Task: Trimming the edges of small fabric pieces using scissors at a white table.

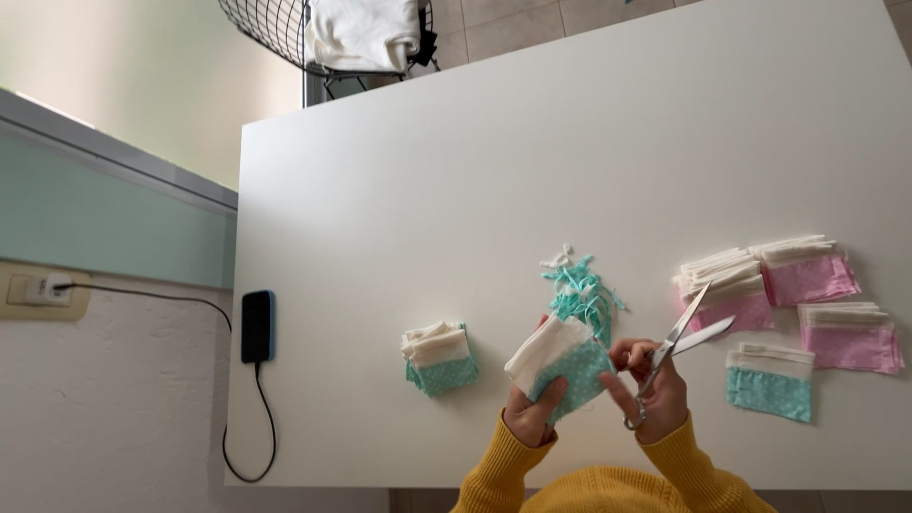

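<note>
Scraps of teal and cream fabric trimmings (581,288) lie heaped on the white rectangular table (475,190) just beyond my hands, close to the piece I am working on but not touching it as far as I can tell. To my left sits a small stack of teal dotted fabric squares topped with cream cloth (439,358), apart from my fingers. To my right are three stacks of pink dotted fabric with cream edges (788,280), and nearer me a single teal dotted stack with a cream band (770,382); the open blades nearly reach the closest pink pile. At the table's left edge a black phone with a blue rim (256,326) lies flat, its black cable (249,432) looping down off the table, with another run going to a wall socket (38,289). Beyond the far edge stands a black wire basket (275,28) holding folded white cloth (363,33). My left hand (532,408) is clenched around a folded bundle of teal dotted and cream fabric (562,366), thumb on top, holding it tilted just above the table near its front edge. My right hand (655,394) grasps silver metal scissors (676,347) through the handle loops, blades spread apart and pointing up to the right, its fingertips touching the bundle's teal corner. Mustard yellow knit sleeves (684,465) cover both my wrists.
</note>
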